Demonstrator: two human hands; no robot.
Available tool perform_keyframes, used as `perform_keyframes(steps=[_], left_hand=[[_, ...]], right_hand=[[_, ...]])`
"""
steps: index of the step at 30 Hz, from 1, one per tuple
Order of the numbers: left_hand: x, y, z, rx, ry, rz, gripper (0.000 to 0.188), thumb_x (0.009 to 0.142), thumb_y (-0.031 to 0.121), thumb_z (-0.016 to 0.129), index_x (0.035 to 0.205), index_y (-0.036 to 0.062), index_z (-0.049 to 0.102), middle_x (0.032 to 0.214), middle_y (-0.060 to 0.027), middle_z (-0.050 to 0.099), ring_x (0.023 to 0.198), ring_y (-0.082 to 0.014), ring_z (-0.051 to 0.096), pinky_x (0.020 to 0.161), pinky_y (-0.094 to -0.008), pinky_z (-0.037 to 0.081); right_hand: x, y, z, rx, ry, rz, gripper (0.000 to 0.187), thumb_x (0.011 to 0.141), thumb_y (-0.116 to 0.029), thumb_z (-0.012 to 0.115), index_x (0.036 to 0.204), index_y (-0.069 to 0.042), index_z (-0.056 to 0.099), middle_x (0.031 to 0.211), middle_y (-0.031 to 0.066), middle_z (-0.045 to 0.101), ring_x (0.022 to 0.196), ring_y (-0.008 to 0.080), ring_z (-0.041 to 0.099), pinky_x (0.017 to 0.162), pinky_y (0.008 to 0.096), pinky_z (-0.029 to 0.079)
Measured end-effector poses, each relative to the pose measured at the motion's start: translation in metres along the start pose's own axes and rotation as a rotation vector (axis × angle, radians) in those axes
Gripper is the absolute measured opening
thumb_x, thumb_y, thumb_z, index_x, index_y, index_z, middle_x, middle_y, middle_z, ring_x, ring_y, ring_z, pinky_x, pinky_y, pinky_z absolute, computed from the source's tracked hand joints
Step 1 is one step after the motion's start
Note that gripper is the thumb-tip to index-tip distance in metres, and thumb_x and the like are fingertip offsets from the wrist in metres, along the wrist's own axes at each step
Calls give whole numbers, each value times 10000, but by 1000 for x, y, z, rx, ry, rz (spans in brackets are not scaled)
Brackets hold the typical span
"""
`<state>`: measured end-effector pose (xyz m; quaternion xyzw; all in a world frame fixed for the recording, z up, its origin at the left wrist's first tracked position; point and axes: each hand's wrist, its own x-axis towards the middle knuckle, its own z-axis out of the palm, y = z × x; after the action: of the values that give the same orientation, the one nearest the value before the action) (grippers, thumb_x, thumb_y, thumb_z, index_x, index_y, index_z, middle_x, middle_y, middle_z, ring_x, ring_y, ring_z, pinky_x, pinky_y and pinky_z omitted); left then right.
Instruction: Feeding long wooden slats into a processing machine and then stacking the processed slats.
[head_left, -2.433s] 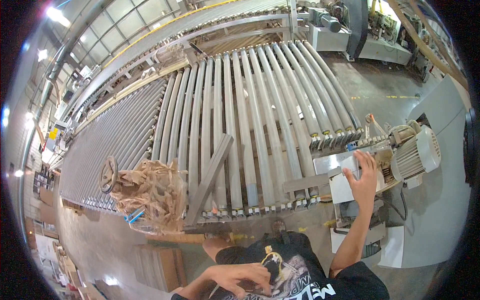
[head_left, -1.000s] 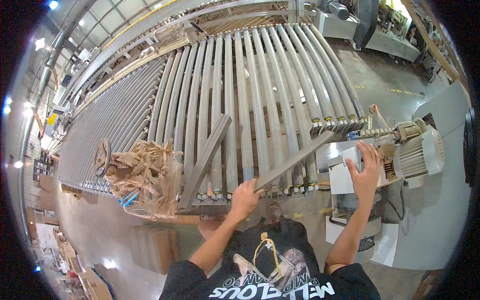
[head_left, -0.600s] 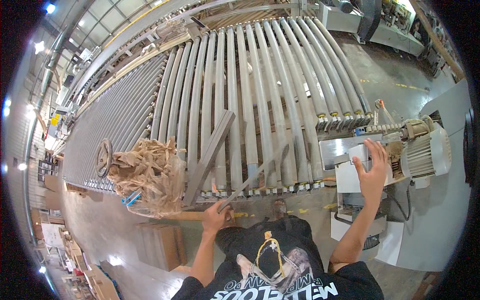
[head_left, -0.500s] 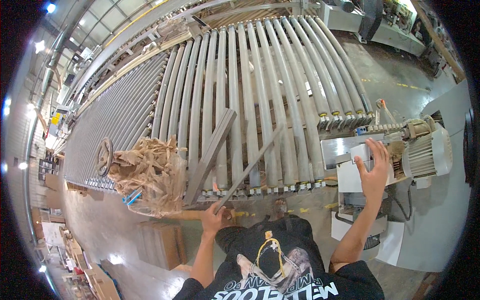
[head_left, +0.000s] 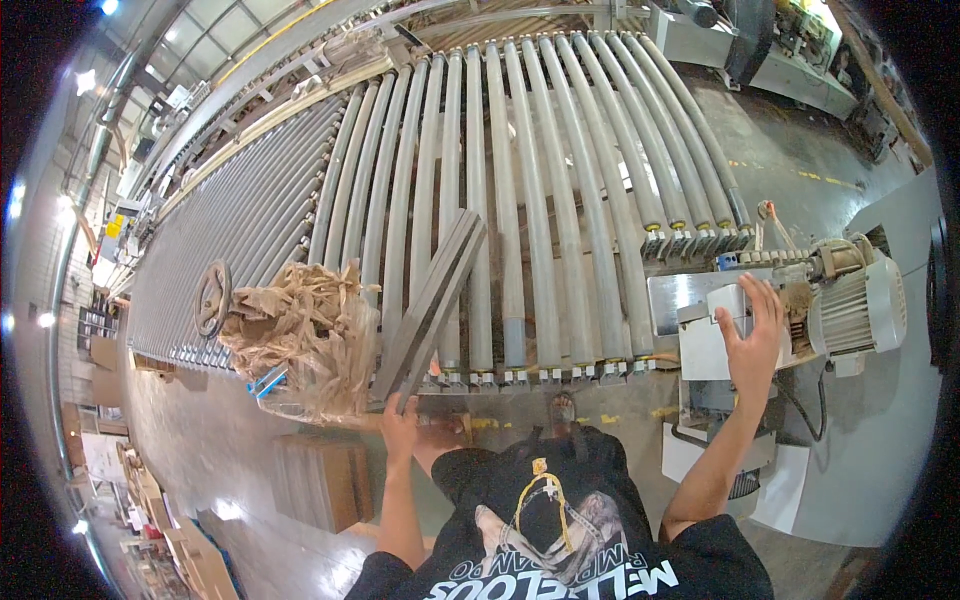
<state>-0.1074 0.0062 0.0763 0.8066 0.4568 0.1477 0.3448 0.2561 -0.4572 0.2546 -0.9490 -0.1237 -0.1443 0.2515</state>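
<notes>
Rollers (head_left: 533,200), concrete floor (head_left: 230,440); left fingers (head_left: 398,412) apparently touching strip (head_left: 446,305).

You have bright, fairly even light; lamps (head_left: 86,80) flare white far up and left of your left hand (head_left: 400,430). Glare spots the floor (head_left: 229,510) below and left of that hand, and the metal plate (head_left: 680,292) just left of your right hand (head_left: 752,318) shines. Beyond both hands, rollers (head_left: 534,200) bow with fisheye distortion; the corners go black.
</notes>
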Motion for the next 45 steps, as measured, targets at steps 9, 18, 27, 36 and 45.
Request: perform_keyframes(steps=[9, 18, 27, 36, 45], left_hand=[[1, 50, -12, 409, 147, -161, 458, 978, 469, 770, 1001, 18, 690, 947, -220, 746, 928, -462, 705, 808, -511, 525], [4, -11, 14, 316, 420, 25, 367, 988, 423, 767, 979, 61, 708, 925, -157, 701, 925, -410, 676, 813, -511, 524], [-16, -34, 32, 299, 442, 31, 594, 1015, 599, 682, 1227, 45, 646, 1217, -199, 665, 1111, -428, 649, 911, -528, 535], [-11, -37, 35, 288, 227, -241, 911, 1024, 653, 618, 1466, -138, 526, 1430, -347, 610, 1292, -513, 599, 1057, -549, 509], [1, -49, 40, 175, 235, -259, 872, 1079, 537, 618, 1528, -182, 414, 1133, -287, 756, 984, -379, 754, 830, -496, 593]], right_hand=[[-1, 7, 1, -15, -3, -19, 564, 949, -343, 806, 1454, -145, 651, 1557, 45, 600, 1521, 326, 441, 1262, 490, 354], [1, 8, 4, 4, 3, -33, 551, 959, -345, 804, 1450, -147, 654, 1550, 60, 602, 1522, 331, 437, 1256, 494, 359], [1, -2, -2, 18, -5, -22, 549, 959, -354, 806, 1431, -116, 660, 1527, 72, 618, 1515, 337, 441, 1260, 500, 347], [2, 3, 1, -5, 5, -37, 563, 949, -358, 811, 1430, -108, 660, 1520, 82, 627, 1506, 344, 454, 1260, 494, 343], [2, 2, 0, 9, 3, -37, 565, 952, -368, 804, 1432, -107, 657, 1526, 84, 622, 1503, 343, 456, 1262, 492, 340]])
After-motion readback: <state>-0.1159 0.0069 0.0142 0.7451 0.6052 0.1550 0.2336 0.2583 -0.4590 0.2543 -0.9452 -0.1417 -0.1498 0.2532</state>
